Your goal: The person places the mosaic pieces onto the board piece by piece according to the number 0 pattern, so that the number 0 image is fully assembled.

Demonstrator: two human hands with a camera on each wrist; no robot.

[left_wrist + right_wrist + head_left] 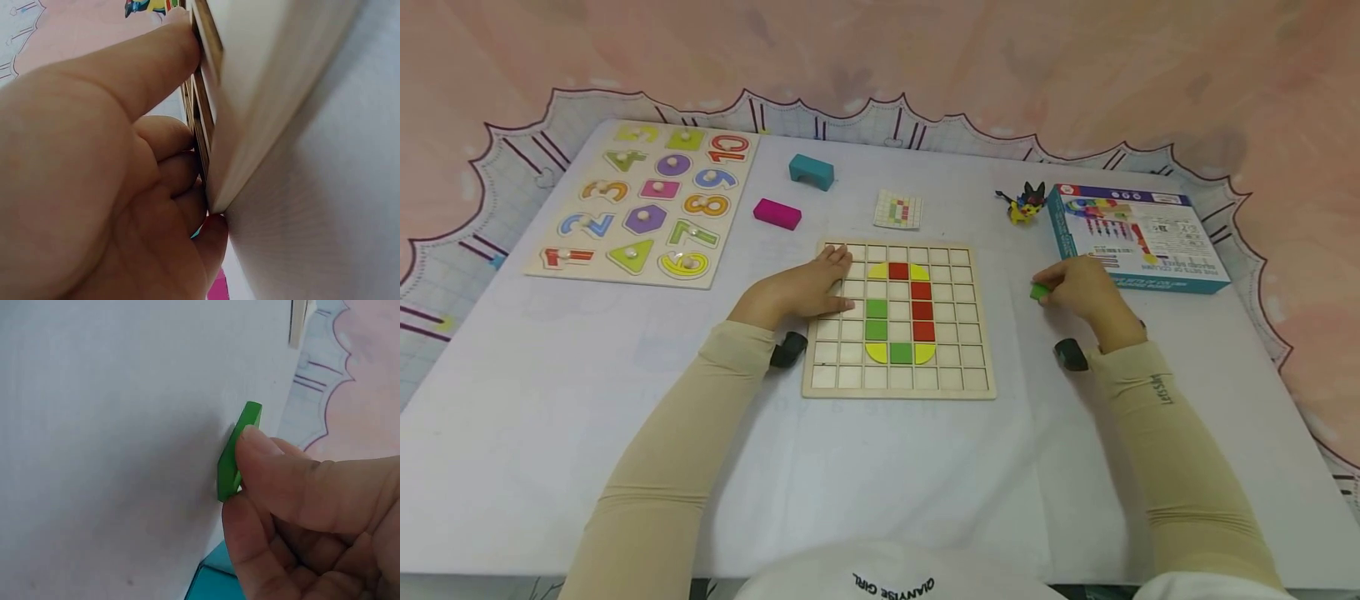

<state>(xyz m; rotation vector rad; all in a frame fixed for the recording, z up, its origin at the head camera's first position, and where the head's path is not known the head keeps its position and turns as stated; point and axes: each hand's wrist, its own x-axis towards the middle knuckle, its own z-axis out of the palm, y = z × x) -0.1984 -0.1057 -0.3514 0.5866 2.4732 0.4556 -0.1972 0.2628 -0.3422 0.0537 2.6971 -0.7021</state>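
A wooden grid board [973, 390] lies flat on the table, with red [922, 310], green [876, 320] and yellow [876, 353] tiles set in a ring of its cells. My left hand [801, 292] rests on the board's left side, fingers extended over the cells. In the left wrist view, the thumb [156, 62] lies along the board's face, and one fingertip is near its edge. Off to the right of the board, my right hand [1086, 292] pinches a green square tile [239, 453] between thumb and fingers. The tile is tilted on edge just above or touching the table; I cannot tell which.
Behind the board lies a small pattern card [898, 210]. A toy figure [1024, 205] and a blue box [1150, 242] are beyond my right hand. Teal [811, 171] and magenta [777, 213] blocks sit left of the card, near a number puzzle board [580, 265].
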